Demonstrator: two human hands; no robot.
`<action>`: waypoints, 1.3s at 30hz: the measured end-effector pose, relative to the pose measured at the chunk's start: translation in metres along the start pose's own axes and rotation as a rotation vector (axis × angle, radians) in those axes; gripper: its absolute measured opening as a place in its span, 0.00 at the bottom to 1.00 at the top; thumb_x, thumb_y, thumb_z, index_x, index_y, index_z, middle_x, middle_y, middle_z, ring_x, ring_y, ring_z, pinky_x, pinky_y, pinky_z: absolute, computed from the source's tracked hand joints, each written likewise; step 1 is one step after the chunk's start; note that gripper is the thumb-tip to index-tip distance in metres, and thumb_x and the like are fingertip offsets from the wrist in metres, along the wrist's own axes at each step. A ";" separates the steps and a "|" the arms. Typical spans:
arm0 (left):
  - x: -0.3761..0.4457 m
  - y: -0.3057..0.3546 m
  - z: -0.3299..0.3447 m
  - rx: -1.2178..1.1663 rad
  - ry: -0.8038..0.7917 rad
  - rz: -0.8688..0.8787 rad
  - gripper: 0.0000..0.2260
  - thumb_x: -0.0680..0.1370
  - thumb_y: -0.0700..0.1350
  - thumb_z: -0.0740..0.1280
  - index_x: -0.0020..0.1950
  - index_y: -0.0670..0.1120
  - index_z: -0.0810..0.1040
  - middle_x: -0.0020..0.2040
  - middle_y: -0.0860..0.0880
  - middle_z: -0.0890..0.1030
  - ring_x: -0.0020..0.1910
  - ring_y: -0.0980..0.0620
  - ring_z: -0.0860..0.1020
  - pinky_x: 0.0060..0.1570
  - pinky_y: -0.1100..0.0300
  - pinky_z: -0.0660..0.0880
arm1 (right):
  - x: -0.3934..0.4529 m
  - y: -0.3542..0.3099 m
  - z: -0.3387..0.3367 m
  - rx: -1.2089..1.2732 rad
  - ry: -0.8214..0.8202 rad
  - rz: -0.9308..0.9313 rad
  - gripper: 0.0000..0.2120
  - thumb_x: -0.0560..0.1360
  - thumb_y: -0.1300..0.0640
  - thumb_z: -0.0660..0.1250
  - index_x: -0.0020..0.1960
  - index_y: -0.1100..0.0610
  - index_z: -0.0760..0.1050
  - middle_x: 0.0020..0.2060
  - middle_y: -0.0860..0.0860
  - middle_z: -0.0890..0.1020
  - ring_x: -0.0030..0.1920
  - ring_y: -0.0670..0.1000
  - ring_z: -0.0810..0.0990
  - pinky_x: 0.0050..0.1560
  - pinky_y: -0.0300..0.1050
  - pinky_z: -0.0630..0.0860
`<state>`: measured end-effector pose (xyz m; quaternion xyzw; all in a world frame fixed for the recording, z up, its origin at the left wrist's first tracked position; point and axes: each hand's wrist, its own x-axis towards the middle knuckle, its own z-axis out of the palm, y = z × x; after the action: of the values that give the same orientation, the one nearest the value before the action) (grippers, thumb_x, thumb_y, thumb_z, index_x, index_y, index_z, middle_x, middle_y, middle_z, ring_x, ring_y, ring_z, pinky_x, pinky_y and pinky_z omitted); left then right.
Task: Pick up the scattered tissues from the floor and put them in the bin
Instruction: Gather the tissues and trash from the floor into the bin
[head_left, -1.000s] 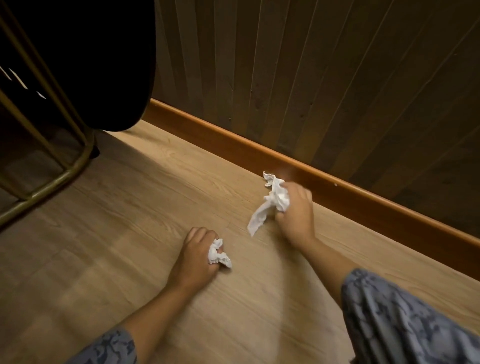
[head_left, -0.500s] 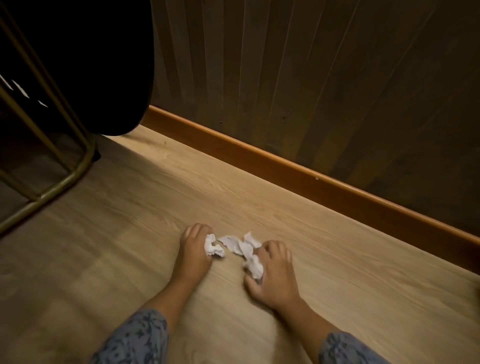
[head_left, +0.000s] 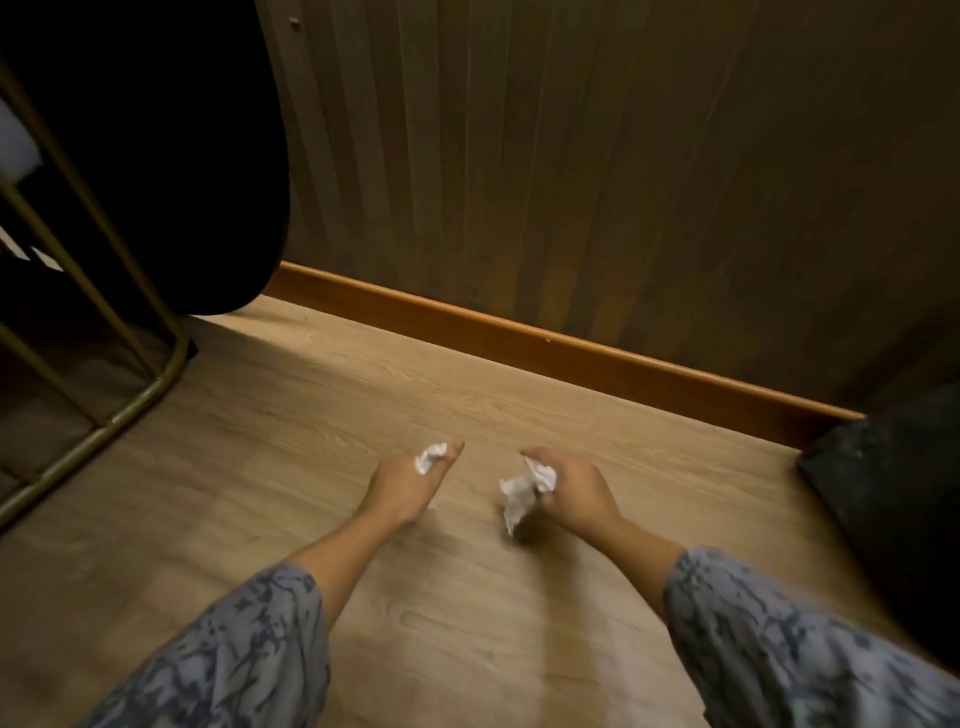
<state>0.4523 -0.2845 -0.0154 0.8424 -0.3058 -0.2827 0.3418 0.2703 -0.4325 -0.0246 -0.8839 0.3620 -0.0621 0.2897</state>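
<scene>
Because my right hand pinches its tissue by one end, the dangling tail may tear or drop onto the floor mid-carry. My left hand is clenched on a small wad; the black bag at the floor's right edge is probably the bin.

Dim room corner with wood floor and panelled wall

Light wood-grain floor fills the lower frame; a dark vertically ribbed wall spans the top, with an orange-brown skirting board at its foot. A brass-coloured metal frame and a black rounded shape occupy the upper left.
</scene>
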 end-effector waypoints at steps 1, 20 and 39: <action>-0.007 0.014 -0.008 0.011 0.024 0.024 0.37 0.66 0.78 0.50 0.48 0.50 0.81 0.39 0.45 0.84 0.35 0.52 0.83 0.40 0.52 0.81 | 0.006 -0.008 -0.012 0.016 0.002 0.019 0.13 0.70 0.58 0.68 0.54 0.52 0.82 0.49 0.49 0.84 0.48 0.52 0.80 0.46 0.44 0.76; 0.047 0.190 0.017 -0.362 -0.209 -0.184 0.21 0.76 0.64 0.62 0.44 0.47 0.79 0.44 0.43 0.83 0.42 0.43 0.81 0.40 0.53 0.73 | 0.054 0.006 -0.137 0.671 0.061 0.410 0.17 0.79 0.44 0.62 0.52 0.57 0.78 0.41 0.54 0.84 0.33 0.50 0.80 0.30 0.39 0.72; -0.095 0.518 0.235 -0.602 -0.749 -0.507 0.46 0.51 0.65 0.81 0.65 0.49 0.74 0.57 0.45 0.83 0.51 0.42 0.83 0.52 0.45 0.79 | -0.183 0.121 -0.469 1.015 0.636 1.207 0.54 0.58 0.19 0.61 0.74 0.52 0.65 0.69 0.53 0.73 0.65 0.59 0.74 0.66 0.59 0.71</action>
<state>0.0628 -0.6117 0.2551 0.5964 -0.0993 -0.7123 0.3565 -0.0866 -0.5966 0.3130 -0.2427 0.7639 -0.2974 0.5188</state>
